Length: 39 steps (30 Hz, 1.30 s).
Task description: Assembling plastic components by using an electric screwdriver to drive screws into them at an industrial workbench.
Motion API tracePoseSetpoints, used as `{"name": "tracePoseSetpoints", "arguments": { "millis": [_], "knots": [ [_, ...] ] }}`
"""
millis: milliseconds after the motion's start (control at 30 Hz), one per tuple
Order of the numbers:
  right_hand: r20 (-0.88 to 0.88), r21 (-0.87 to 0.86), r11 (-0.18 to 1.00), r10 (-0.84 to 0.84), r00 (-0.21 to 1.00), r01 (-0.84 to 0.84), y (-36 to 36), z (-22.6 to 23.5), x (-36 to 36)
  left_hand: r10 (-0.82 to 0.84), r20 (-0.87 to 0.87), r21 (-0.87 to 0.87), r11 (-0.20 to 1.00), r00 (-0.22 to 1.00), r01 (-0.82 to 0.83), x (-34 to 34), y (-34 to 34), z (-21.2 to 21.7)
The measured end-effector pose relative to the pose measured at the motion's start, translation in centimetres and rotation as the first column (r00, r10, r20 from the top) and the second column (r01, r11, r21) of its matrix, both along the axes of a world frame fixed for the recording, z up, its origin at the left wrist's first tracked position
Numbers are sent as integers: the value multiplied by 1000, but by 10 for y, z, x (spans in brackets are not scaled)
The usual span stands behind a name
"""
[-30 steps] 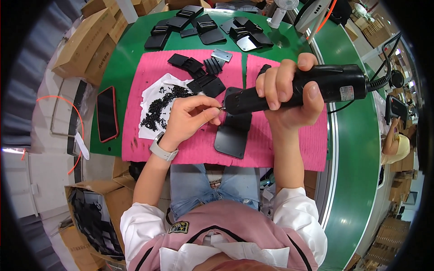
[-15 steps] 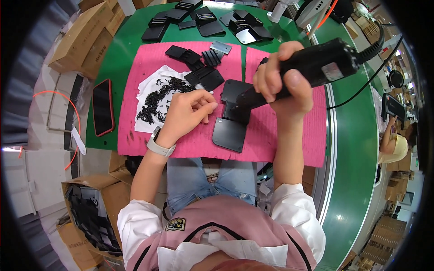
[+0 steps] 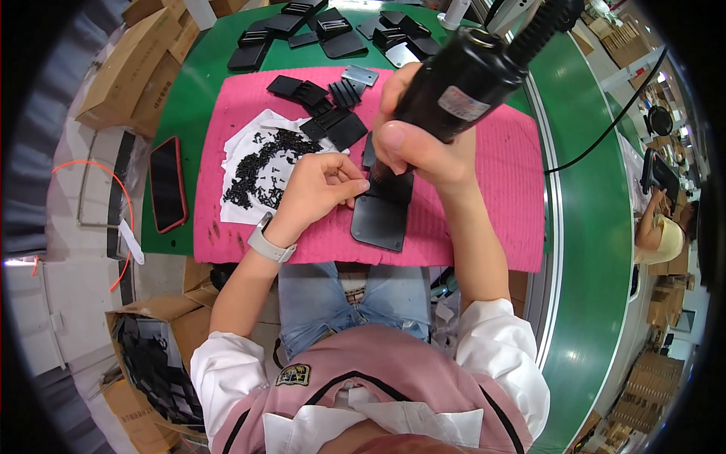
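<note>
My right hand point(image 3: 431, 151) is wrapped round a black electric screwdriver point(image 3: 457, 87), whose body now stands more upright over a black flat part point(image 3: 380, 222). Its tip is hidden behind my fingers. The part lies on the pink mat, with two wider plates joined by a narrower middle. At its left edge, my left hand point(image 3: 321, 185) has thumb and forefinger pinched together; whatever lies between them is too small to make out. Left of that hand, many small black screws point(image 3: 246, 178) are spread on a white cloth point(image 3: 233, 214).
Black brackets point(image 3: 344, 129) and a metal plate point(image 3: 360, 74) lie at the pink mat's point(image 3: 499, 219) far side. More black parts point(image 3: 249, 49) sit farther back on the green table. A phone point(image 3: 168, 185) lies left. The black cable point(image 3: 605, 136) curves at right; an open carton point(image 3: 155, 363) stands lower left.
The screwdriver in my right hand has moved left and nearer the camera, tilting more upright over the black part. My left hand stays pinched at nearly the same place.
</note>
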State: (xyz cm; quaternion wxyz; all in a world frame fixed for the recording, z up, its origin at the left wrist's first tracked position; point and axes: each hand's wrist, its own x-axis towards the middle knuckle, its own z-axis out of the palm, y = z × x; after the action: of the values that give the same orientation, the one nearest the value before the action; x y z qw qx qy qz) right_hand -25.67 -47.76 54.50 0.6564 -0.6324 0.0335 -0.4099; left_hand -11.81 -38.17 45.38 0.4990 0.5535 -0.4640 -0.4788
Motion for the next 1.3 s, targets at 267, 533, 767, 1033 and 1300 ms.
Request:
{"name": "tracePoseSetpoints", "arguments": {
  "millis": [267, 533, 767, 1033, 1300],
  "knots": [
    [-28, 0, 999, 35, 999, -35, 0, -4, 5, 16, -53, 11, 1000, 998, -15, -2, -1, -4],
    [12, -48, 986, 160, 987, -159, -7, -9, 3, 19, -76, 0, 1000, 997, -19, -3, -1, -6],
    [-17, 16, 994, 105, 994, -105, -6, -8, 1, 40, -53, 1, 999, 998, -40, -6, -1, -5],
    [51, 40, 986, 159, 986, -161, -6, -2, -13, 65, 56, -34, 997, 996, -63, -5, 1, -8],
    [516, 64, 959, 204, 832, -274, -24, -4, -28, 76, -359, -151, 979, 930, -138, 3, 9, 2]
  ]
}}
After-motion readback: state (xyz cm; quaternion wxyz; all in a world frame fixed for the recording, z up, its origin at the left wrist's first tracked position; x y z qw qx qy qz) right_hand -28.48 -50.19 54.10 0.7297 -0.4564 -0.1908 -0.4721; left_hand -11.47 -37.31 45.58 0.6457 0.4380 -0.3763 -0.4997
